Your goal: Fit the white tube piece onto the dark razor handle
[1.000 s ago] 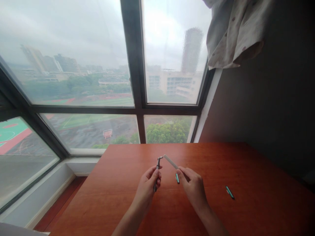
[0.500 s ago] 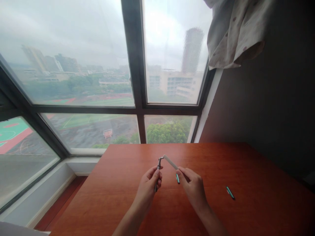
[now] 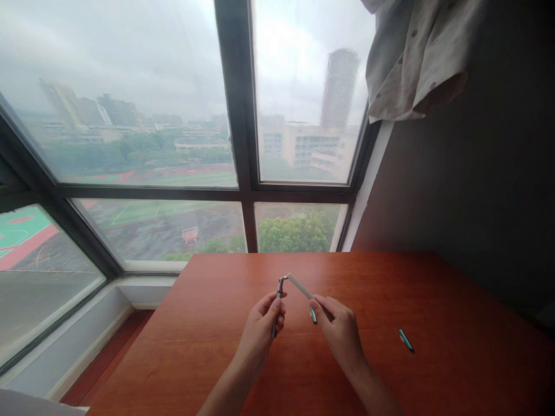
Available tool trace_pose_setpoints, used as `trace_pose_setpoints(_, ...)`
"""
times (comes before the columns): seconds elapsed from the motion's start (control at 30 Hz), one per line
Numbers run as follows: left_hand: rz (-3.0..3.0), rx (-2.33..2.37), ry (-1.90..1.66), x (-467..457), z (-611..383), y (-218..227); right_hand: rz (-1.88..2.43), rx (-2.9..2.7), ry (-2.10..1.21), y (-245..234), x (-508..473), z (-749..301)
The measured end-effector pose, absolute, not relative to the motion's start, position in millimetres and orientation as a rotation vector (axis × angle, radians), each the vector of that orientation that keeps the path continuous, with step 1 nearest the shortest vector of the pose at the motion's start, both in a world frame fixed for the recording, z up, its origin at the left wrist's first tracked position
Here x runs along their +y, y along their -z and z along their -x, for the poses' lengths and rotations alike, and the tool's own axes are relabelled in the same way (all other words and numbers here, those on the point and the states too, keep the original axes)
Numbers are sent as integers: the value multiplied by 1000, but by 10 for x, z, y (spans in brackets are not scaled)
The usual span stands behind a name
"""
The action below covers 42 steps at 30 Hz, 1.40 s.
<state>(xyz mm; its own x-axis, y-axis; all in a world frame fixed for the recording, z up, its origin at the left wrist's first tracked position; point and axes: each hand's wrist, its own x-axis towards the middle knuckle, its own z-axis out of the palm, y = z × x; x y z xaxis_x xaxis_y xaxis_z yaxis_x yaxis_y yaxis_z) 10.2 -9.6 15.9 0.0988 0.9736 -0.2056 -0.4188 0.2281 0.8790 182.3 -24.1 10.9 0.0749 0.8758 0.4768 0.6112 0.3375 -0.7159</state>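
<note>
My left hand [image 3: 265, 316] is closed around a slim dark metal tool [image 3: 280, 289], held upright, whose shiny tip bends to the right. My right hand [image 3: 340, 323] pinches the lower end of a pale, slender stick [image 3: 300, 286] between thumb and fingers. The stick slants up to the left, and its far end meets the tool's bent tip; whether they are joined I cannot tell. Just beside my right fingers lies a small green and silver piece [image 3: 313, 315] on the table, partly close behind the hand. Both hands are above the reddish-brown table [image 3: 208, 323].
Another small green piece with a dark end [image 3: 406, 340] lies on the table to the right. Beyond the table's far edge stand large windows with dark frames [image 3: 247, 193]. A pale spotted cloth [image 3: 411, 63] hangs at the upper right, by a dark wall [image 3: 468, 185].
</note>
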Motion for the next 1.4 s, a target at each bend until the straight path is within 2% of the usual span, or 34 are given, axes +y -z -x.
trace_pose_setpoints(1.4,-820,977,-1183,-57,-53,-153,1335,-1631,-334,-133,-234,-1837)
